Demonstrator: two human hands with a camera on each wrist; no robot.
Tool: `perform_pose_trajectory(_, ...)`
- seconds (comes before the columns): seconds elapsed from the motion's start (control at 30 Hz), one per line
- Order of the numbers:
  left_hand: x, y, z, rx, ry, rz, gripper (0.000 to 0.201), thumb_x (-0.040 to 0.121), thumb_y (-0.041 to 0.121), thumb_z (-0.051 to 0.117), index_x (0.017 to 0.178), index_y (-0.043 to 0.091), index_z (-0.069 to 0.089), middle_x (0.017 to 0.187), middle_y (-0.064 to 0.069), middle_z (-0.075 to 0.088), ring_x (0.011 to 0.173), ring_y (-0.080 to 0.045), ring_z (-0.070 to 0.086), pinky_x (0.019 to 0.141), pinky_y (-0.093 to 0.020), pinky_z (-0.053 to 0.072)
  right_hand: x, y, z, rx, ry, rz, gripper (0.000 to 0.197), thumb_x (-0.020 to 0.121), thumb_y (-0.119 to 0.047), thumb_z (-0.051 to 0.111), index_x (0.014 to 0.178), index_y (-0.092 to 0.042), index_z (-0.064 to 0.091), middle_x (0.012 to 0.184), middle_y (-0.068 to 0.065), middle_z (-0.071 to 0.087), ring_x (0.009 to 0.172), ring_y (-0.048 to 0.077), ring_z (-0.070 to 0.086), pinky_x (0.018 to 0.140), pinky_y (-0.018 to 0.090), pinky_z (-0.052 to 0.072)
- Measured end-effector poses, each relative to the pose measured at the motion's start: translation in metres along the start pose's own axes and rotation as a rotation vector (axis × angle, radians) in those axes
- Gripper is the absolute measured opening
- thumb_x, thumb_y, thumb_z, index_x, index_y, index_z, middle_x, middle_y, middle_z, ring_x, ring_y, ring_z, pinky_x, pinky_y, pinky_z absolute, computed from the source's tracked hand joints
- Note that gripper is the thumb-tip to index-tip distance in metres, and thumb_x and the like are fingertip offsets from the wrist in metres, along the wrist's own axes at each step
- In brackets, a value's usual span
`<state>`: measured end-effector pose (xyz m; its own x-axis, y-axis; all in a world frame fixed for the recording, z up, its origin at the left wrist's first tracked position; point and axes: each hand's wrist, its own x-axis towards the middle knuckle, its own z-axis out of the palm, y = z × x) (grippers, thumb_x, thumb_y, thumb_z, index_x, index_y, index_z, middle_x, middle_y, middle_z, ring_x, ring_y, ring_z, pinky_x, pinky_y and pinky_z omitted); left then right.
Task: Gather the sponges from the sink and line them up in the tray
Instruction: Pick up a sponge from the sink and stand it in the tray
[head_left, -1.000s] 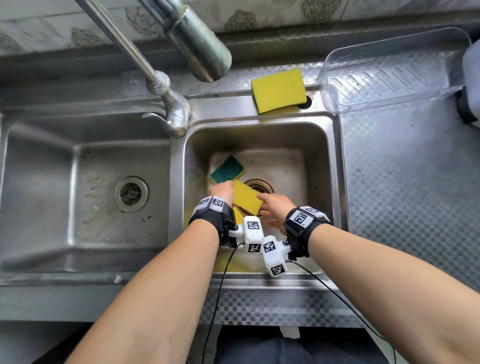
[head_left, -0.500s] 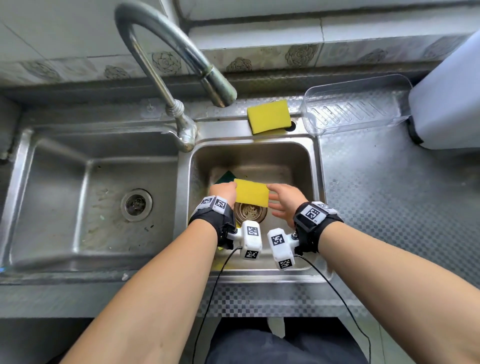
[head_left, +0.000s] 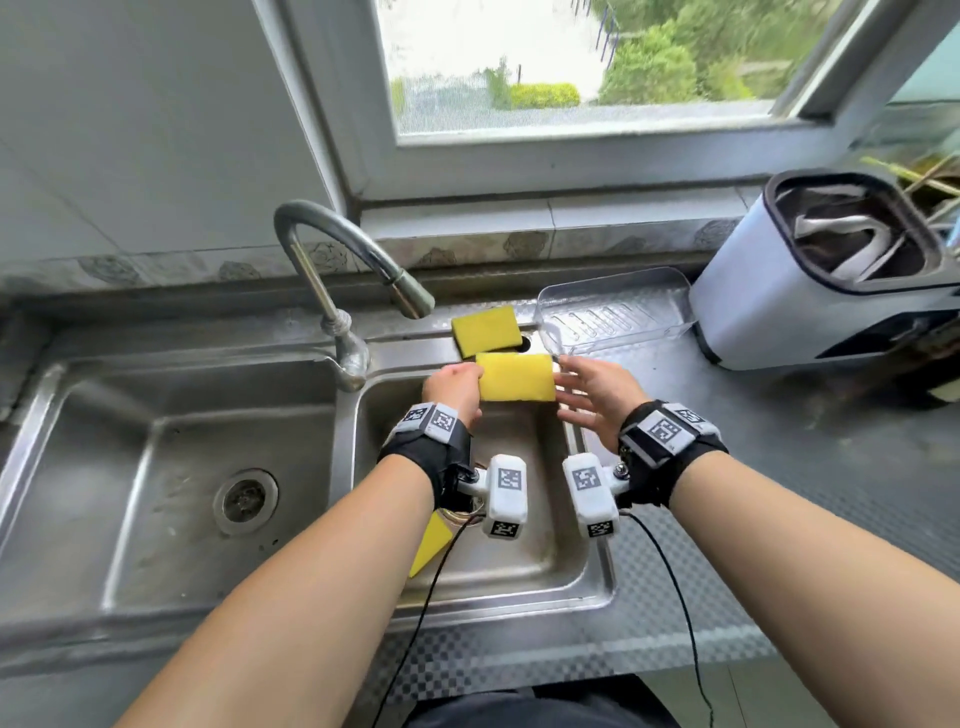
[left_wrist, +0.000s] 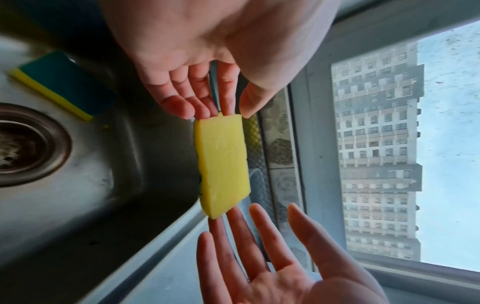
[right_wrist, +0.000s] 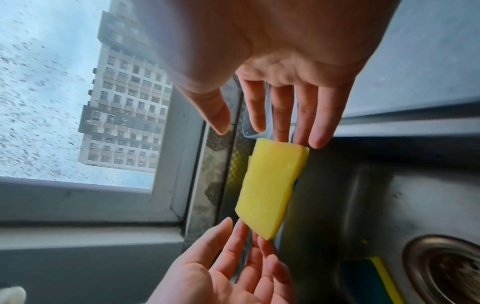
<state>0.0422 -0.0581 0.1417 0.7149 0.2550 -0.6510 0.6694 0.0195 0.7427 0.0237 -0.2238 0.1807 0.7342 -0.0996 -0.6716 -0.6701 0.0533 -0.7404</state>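
Two hands held one yellow sponge (head_left: 516, 377) above the right sink basin (head_left: 545, 551): left hand (head_left: 454, 387) pinched its left end, right hand (head_left: 597, 397) flat-fingered, touching the other end. Clear tray (head_left: 615, 312) sat just beyond on the bench (head_left: 779, 467).

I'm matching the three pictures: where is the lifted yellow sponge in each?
Head: lifted yellow sponge at centre, between both hands.
Left wrist: centre, standing on end.
Right wrist: centre-right.
Shared landmark: sink drain.
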Motion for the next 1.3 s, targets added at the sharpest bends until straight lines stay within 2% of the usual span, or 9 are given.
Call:
perform_pose_trajectory(0.13,0.0,0.029,0.027,-0.075,-0.014,0.042,0.032,0.079,0.023,0.058,0.106,0.012,0.071,0.075,-0.003,0.063,0.055,-0.015,0.052,0.052,-0.022,0.044,0.009,-0.031,-0.023,0.035,0.008,-0.054,0.009,0.087,-0.03,0.057,0.087,-0.023,0.062,0.089,-0.001,0.066,0.083,0.016,0.063,0.082,0.033,0.05)
perform_pose_trajectory(0.27,0.014,0.052,0.061,-0.051,0.0,0.118,0.038,0.071,0.027,0.063,0.105,0.014,0.074,0.089,-0.006,0.073,0.082,-0.022,0.068,0.075,-0.031,0.051,0.027,-0.054,-0.044,0.052,0.011,-0.066,0.011,0.087,-0.032,0.056,0.084,-0.023,0.061,0.086,-0.004,0.066,0.08,0.013,0.063,0.087,0.036,0.047)
perform_pose_trajectory(0.53,0.047,0.057,0.116,-0.102,0.031,0.081,0.03,0.079,0.011,0.063,0.108,0.01,0.07,0.07,-0.006,0.06,0.051,-0.016,0.049,0.04,-0.015,0.037,0.079,-0.077,-0.077,0.027,0.011,-0.02,0.01,0.088,-0.028,0.057,0.081,-0.022,0.06,0.086,-0.004,0.061,0.098,0.019,0.059,0.088,0.036,0.043)
perform_pose_trajectory(0.63,0.056,0.053,0.124,-0.078,0.045,0.064,0.029,0.08,0.013,0.064,0.108,0.013,0.071,0.08,-0.007,0.063,0.054,-0.014,0.052,0.039,-0.016,0.039,0.097,-0.071,-0.081,0.019,-0.001,0.006,0.01,0.086,-0.028,0.059,0.078,-0.022,0.061,0.088,-0.002,0.062,0.098,0.018,0.058,0.091,0.036,0.043)
perform_pose_trajectory(0.77,0.065,0.053,0.13,-0.083,0.078,0.043,0.03,0.082,0.014,0.063,0.11,0.009,0.071,0.066,-0.004,0.06,0.047,-0.014,0.048,0.041,-0.017,0.038,0.112,-0.064,-0.084,0.018,-0.031,0.037,0.009,0.085,-0.029,0.061,0.081,-0.022,0.061,0.091,-0.002,0.062,0.091,0.013,0.059,0.086,0.037,0.047)
perform_pose_trajectory(0.9,0.073,0.052,0.132,-0.113,0.135,0.076,0.027,0.078,0.014,0.065,0.102,0.008,0.074,0.105,-0.022,0.074,0.061,-0.017,0.055,0.067,-0.029,0.052,0.119,-0.066,-0.083,-0.045,-0.045,0.052,0.018,0.081,-0.034,0.063,0.093,-0.021,0.065,0.104,-0.001,0.066,0.1,0.013,0.062,0.063,0.028,0.05)
perform_pose_trajectory(1.0,0.075,0.051,0.132,-0.123,0.155,0.083,0.028,0.074,0.017,0.066,0.099,0.009,0.075,0.113,-0.022,0.071,0.077,-0.017,0.056,0.087,-0.039,0.053,0.122,-0.067,-0.079,-0.116,-0.052,0.042,0.027,0.079,-0.034,0.064,0.101,-0.019,0.066,0.111,0.002,0.066,0.101,0.014,0.062,0.058,0.026,0.048)
perform_pose_trajectory(1.17,0.069,0.051,0.131,-0.132,0.158,0.07,0.027,0.079,0.013,0.063,0.103,0.006,0.073,0.074,-0.011,0.066,0.06,-0.019,0.053,0.061,-0.024,0.047,0.126,-0.067,-0.078,-0.149,-0.041,0.034,0.015,0.077,-0.034,0.066,0.082,-0.019,0.063,0.111,0.003,0.065,0.107,0.018,0.061,0.058,0.028,0.049)
perform_pose_trajectory(1.3,0.063,0.051,0.133,-0.18,0.11,0.024,0.027,0.085,0.008,0.058,0.108,0.004,0.07,0.065,-0.005,0.056,0.05,-0.014,0.046,0.036,-0.012,0.036,0.129,-0.066,-0.079,-0.166,-0.032,0.023,0.017,0.076,-0.033,0.068,0.085,-0.02,0.063,0.116,0.003,0.063,0.11,0.019,0.06,0.057,0.028,0.05)
